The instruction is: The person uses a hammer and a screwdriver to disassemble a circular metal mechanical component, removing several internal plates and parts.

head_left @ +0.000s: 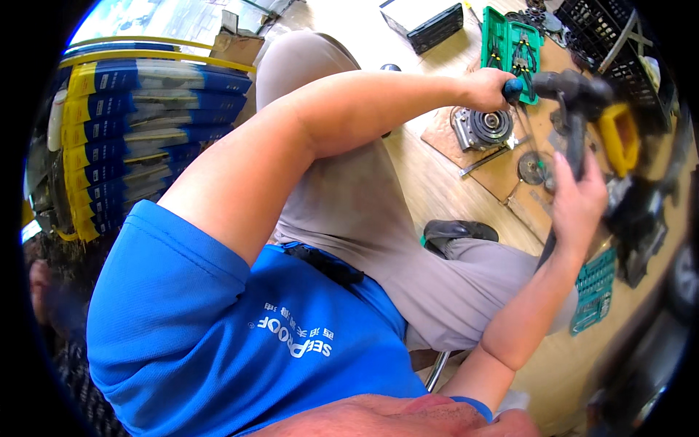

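Observation:
My left hand [486, 89] grips the blue handle [512, 90] of a tool, its thin shaft pointing down beside a round metal assembly with concentric rings [486, 130] on cardboard [451, 153]. My right hand [579, 191] is wrapped round the dark handle of a hammer [571, 91], whose blurred head is raised just right of the blue handle. Below them lie a metal bar [484, 160] and a round plate [534, 169]. A yellow object [619, 138], too blurred to name, is right of the hammer. The lower end of the blue-handled tool is unclear.
A green plier case [495, 33], black container [433, 33] and black crate [601, 33] are at the back. A teal socket set [593, 291] and dark parts [637, 233] lie right. Stacked blue-and-yellow packages [145, 95] fill the left. My knees and shoe [455, 234] surround the work.

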Tool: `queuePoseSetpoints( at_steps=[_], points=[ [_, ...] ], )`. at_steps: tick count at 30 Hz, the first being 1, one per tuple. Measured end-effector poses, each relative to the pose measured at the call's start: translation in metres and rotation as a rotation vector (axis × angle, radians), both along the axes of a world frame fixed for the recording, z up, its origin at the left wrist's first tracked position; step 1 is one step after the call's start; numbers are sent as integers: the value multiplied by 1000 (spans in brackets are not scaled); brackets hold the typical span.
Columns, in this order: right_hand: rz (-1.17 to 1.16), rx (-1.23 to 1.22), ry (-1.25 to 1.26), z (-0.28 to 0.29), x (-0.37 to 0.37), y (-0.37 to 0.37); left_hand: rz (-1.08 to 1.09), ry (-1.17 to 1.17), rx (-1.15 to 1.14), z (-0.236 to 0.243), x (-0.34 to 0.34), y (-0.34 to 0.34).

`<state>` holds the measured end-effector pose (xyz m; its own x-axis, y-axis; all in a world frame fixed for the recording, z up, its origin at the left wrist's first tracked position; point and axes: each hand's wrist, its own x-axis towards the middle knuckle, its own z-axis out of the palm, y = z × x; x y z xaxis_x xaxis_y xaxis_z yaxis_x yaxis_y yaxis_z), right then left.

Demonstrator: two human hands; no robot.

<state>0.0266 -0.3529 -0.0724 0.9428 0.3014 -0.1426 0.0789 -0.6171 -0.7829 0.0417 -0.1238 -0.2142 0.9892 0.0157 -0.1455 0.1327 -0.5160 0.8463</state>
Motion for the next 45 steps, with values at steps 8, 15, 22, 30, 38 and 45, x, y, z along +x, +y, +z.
queuePoseSetpoints(
  at_steps=[8, 15, 22, 30, 38, 45],
  points=[
    [3, 278, -12, -14, 5, -7, -168, -44, 10, -6, -23, 15],
    [-9, 184, 19, -9, 5, -2, -232, 22, -5, -2, -19, 16],
    [37, 205, 36, -16, 7, -4, -196, 109, -14, 6, -21, 14],
    [89, 287, 51, -13, 3, 3, -237, -34, 178, -1, -15, 16],
    [282, 61, -42, -4, -4, 5, -256, -57, 51, -26, -15, 25],
    [262, 0, -144, -7, -8, 10, -296, -70, -18, -23, -14, 24]
  ],
)
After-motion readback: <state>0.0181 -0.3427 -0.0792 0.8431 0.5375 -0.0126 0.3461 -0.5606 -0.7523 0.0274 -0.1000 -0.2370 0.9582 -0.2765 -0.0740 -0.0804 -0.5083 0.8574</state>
